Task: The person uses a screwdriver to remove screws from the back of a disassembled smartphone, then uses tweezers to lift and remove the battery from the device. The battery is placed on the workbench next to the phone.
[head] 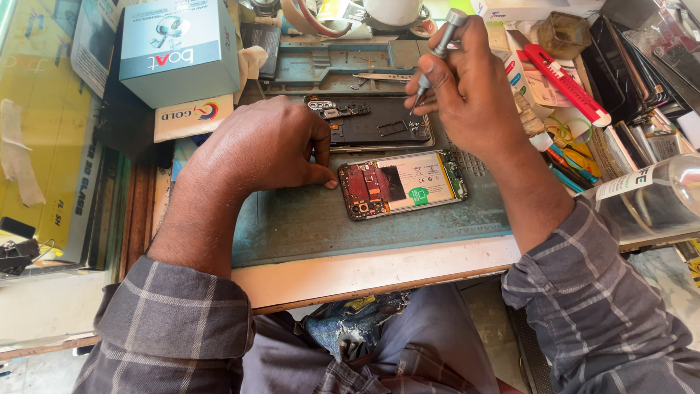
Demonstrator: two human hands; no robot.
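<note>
An opened phone (402, 184) lies on a blue-green work mat (306, 219), its battery and red board exposed. Just behind it rests a black phone back frame (375, 124) with camera parts at its left end. My left hand (262, 146) presses down on the mat, thumb tip touching the opened phone's left edge and fingers resting on the black frame. My right hand (467, 87) grips a slim silver screwdriver (436, 55), tip down on the right part of the black frame.
A pale blue box (179, 47) sits on a white box at the back left. Tweezers (383, 76) lie on a metal tray behind. Red cutter (569, 84), cables and stacked phone parts crowd the right. A clear bottle (656, 197) lies at right.
</note>
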